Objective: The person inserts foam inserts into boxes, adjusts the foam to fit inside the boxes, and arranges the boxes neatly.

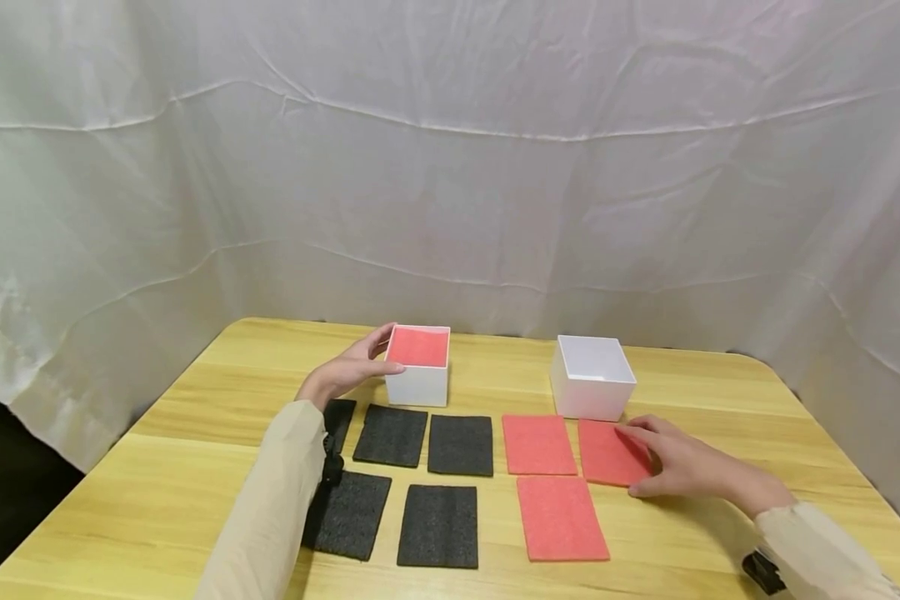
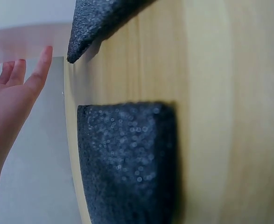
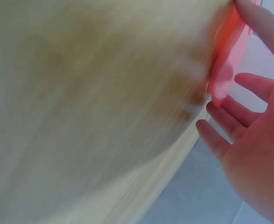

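My left hand (image 1: 352,367) reaches to a white box (image 1: 418,385) that holds a red foam pad (image 1: 418,346). Its straight fingers lie along the box's left wall and its thumb touches the front. The left wrist view shows that hand (image 2: 10,102) with fingers extended, beside black foam pads (image 2: 127,163). My right hand (image 1: 675,462) rests with spread fingers on the right edge of a red pad (image 1: 607,452), in front of an empty white box (image 1: 592,379). In the blurred right wrist view, the right hand (image 3: 253,140) has one finger on that pad (image 3: 225,65), whose edge looks slightly lifted.
Several black foam pads (image 1: 461,445) lie in two rows on the wooden table (image 1: 195,400), left of centre. Two more red pads (image 1: 537,444) (image 1: 561,517) lie to their right. A white cloth backdrop (image 1: 450,167) hangs behind the table.
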